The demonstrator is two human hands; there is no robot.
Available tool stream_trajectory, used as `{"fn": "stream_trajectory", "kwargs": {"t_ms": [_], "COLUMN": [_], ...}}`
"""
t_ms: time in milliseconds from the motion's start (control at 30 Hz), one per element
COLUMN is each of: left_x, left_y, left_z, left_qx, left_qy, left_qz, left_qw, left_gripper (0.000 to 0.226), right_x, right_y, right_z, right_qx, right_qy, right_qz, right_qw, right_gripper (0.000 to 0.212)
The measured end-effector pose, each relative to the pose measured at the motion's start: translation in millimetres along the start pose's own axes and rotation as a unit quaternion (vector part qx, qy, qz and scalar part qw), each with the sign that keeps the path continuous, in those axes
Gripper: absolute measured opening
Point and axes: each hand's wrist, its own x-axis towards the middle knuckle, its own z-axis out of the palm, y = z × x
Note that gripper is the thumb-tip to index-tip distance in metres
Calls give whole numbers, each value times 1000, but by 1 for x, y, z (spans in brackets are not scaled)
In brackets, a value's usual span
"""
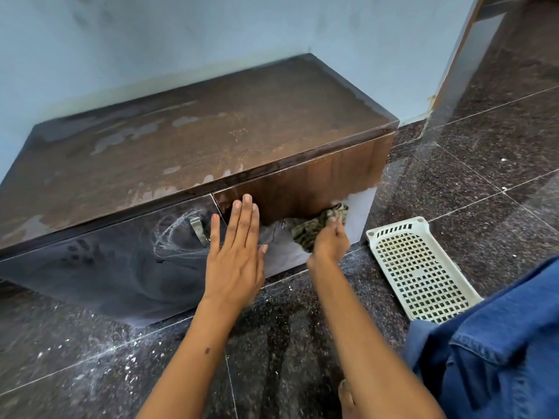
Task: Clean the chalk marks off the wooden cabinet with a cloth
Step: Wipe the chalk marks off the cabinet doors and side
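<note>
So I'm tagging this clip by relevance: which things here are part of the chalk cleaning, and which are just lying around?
In the job:
- wooden cabinet
- chalk marks on its left door
- patterned cloth
- right hand, gripping the cloth against the right door
- left hand, flat on the cabinet front

Just lying about:
- white perforated tray on the floor
- blue denim cloth at the right edge

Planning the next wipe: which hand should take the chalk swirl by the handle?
Right hand: it already grips the cloth. Left hand lies flat on the cabinet beside the swirl, holding nothing.
</note>
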Motion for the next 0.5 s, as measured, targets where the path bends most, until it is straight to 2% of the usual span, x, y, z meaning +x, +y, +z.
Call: {"fn": "stream_trajectory", "kwargs": {"t_ms": [33, 200, 267, 367, 500], "left_x": [0, 2, 2, 2, 1], "left_y": [0, 2, 4, 5, 4], "left_z": [0, 2, 1, 1, -2], "left_qx": [2, 5, 3, 1, 1], "left_qy": [-1, -5, -3, -1, -7], "left_qz": [2, -4, -9, -10, -9], "left_qw": [1000, 1000, 1000, 1000, 1000], "left_gripper": [66, 68, 68, 68, 66], "right_x": [1, -40, -47, -32, -3], "right_y": [-5, -15, -10, -3, -7], "right_z": [-1, 16, 18, 11, 4], "right_qx": [0, 1, 8, 18, 57], "right_qy": [-6, -56, -64, -41, -11], "right_qz": [-14, -199, -223, -193, -47], "right_qw": [1000, 978, 973, 980, 997], "right_gripper": [39, 41, 38, 36, 37]}}
